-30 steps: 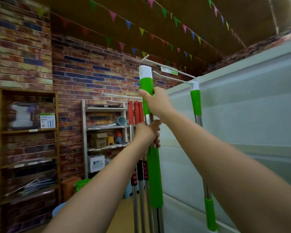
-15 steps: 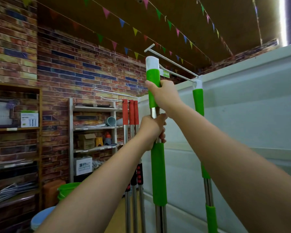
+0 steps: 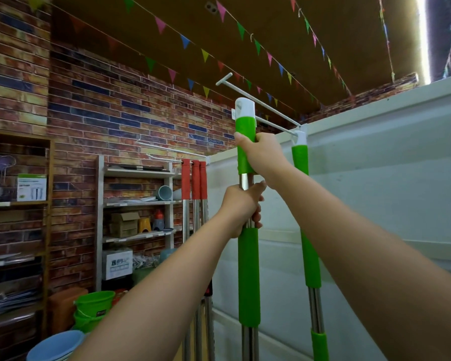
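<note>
Green foam grip [image 3: 245, 142]: clamped in the right hand [image 3: 264, 158], whose fingers are wrapped round it just below the white cap [image 3: 244, 106].
Steel shaft [image 3: 245, 182]: gripped by the left hand [image 3: 241, 207], curled round the bare metal directly beneath the right hand, the two nearly touching.
Held pole [image 3: 248, 277]: carried upright, its foot out of frame, its cap raised level with the pegs that jut from the white panel [image 3: 375, 178].
Lower peg [image 3: 276, 125]: seen emerging from behind the cap; whether the cap's hanging eye is threaded on it cannot be told, as the join is hidden.
Main risk: a fall is judged likely if the grip is loosened before the eye is properly seated, since the whole weight is borne by the two hands alone.
Neighbouring pole [image 3: 309, 256]: hung at the wall end of the same peg, just beside the right wrist; it could be knocked swinging or nudged off by a sideways shove.
Upper peg [image 3: 261, 101]: passed close behind the cap; the cap could be snagged on it if the pole is lifted carelessly.
Red-handled poles [image 3: 193, 178]: hung near on the left; they could be struck if the shaft is tilted that way.
Green bucket [image 3: 94, 306]: stood on the floor well apart, at little risk.
</note>
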Available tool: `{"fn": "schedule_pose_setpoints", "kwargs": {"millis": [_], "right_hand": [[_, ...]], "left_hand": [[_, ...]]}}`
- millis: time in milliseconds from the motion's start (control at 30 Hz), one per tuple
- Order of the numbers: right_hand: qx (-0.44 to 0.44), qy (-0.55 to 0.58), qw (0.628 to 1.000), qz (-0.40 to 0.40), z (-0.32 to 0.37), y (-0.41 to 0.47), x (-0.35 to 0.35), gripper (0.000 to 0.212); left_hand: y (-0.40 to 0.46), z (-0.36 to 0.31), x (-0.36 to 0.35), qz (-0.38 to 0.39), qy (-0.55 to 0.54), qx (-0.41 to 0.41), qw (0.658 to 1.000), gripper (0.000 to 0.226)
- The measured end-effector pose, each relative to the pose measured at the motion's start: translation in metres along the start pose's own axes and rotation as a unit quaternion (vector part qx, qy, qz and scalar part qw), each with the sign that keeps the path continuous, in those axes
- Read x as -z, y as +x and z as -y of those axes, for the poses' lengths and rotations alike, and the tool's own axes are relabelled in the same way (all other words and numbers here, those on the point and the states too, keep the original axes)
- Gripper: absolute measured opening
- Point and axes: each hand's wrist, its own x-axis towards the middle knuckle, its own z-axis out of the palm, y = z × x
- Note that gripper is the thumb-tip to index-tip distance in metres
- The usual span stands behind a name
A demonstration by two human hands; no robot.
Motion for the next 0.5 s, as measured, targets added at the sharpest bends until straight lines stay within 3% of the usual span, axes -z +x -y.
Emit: {"fn": "schedule_pose_setpoints", "kwargs": {"millis": [500], "right_hand": [[-0.091, -0.043, 0.994, -0.044, -0.081, 0.040, 0.047, 0.032]], "left_hand": [[0.081, 0.044, -0.088, 0.042, -0.026, -0.008, 0.999, 0.033]]}}
